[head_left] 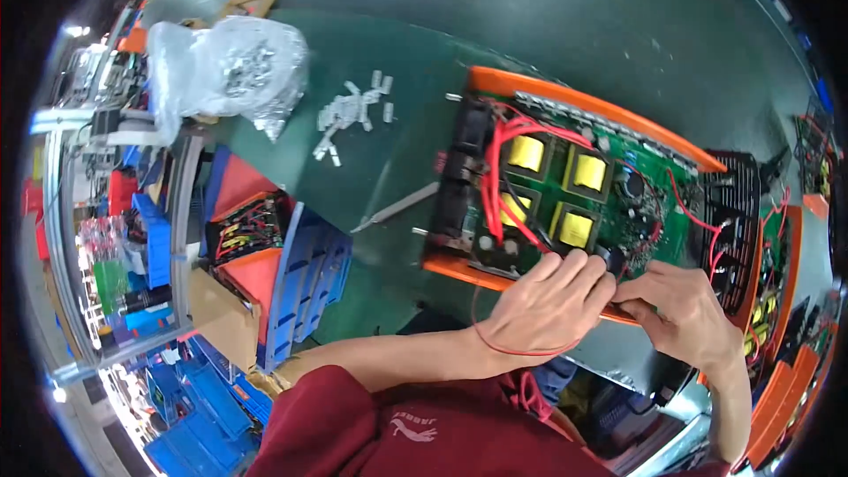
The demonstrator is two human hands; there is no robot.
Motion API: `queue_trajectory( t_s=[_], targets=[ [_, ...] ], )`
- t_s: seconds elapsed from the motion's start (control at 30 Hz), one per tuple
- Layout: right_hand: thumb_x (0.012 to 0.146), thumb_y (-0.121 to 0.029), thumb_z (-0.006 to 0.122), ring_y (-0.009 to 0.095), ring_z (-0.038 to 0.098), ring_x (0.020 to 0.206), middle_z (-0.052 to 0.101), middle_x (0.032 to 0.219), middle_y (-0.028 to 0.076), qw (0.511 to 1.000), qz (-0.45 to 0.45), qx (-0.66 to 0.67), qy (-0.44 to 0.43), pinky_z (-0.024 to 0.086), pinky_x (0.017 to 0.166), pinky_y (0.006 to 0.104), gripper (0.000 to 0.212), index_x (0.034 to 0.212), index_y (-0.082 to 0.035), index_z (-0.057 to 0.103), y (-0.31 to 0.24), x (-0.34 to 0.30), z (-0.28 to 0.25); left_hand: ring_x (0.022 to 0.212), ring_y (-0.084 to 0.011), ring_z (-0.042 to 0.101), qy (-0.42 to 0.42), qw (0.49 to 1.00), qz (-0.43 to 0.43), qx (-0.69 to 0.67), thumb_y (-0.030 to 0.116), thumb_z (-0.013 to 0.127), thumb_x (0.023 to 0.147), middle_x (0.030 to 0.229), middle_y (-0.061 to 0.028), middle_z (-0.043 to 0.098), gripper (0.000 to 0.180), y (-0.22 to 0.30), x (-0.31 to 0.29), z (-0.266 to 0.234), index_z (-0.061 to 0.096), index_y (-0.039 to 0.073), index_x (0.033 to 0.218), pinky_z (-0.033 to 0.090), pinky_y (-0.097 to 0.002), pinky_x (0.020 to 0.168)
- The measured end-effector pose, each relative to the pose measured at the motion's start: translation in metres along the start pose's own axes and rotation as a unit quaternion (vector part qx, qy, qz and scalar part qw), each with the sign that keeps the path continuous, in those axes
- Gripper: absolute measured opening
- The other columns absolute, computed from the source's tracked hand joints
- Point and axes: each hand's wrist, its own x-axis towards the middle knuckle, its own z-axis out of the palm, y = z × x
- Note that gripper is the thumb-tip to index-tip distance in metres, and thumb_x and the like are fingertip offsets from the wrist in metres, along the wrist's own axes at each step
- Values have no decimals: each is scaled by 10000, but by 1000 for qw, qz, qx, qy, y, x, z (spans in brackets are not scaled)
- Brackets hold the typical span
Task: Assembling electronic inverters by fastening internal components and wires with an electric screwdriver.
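Both hands at near edge of orange-framed circuit board (609,212), left hand (548,305) curled on it, right hand (680,309) pinching thin red wire (521,351), green counter (389,159), bag of metal bits (230,66) far left

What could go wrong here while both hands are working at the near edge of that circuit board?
1. A red wire loops under the left hand; a pull of the wrist might snag it.
2. The right hand pinches something too small to make out beside the left fingers; it could slip into the board.
3. The tool lying by the orange case might get knocked.
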Motion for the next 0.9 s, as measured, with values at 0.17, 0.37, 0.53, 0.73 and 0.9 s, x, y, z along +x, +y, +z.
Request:
queue_trajectory(
  t_s=[0.17,0.37,0.53,0.73,0.9],
  targets=[
    [800,86,743,157,609,740,645,935,67,976,109,-5,187,482,624,289,228,996,-13,679,-16,-32,-1,1296,-257,551,-31,998,14,-54,259,731,842,1360,-108,591,480,14,-35,-23,642,23,1251,435,-381,1102],
    [941,34,637,119,584,807,639,952,81,901,223,44,369,455,694,236,158,1097,52,659,-6,-109,23,937,-224,717,-8,998,52,-27,157,744,840,990,-43,737,173,-62,-72,-119,721,128,1008,567,-394,873],
    [1017,-17,571,41,496,703,680,1059,50,847,274,120,440,387,605,193,262,1271,24,616,-4,-122,54,909,-387,654,179,911,-343,144,163,706,919,1023,-150,658,178,-188,-82,-111,710,47,1053,527,-436,772],
    [1011,-29,582,45,493,706,646,1049,24,838,299,68,451,394,604,204,263,1271,5,610,-17,-134,59,862,-344,685,128,917,-334,180,128,697,928,941,-166,684,170,-221,-87,-104,727,31,1065,524,-414,756],
    [1015,-58,589,31,478,702,644,1045,1,806,348,56,475,384,599,196,259,1268,-13,619,-9,-172,79,805,-200,708,130,916,-379,-24,107,769,880,919,-152,744,271,-239,-92,-105,699,-36,1100,552,-318,751]
  ],
)
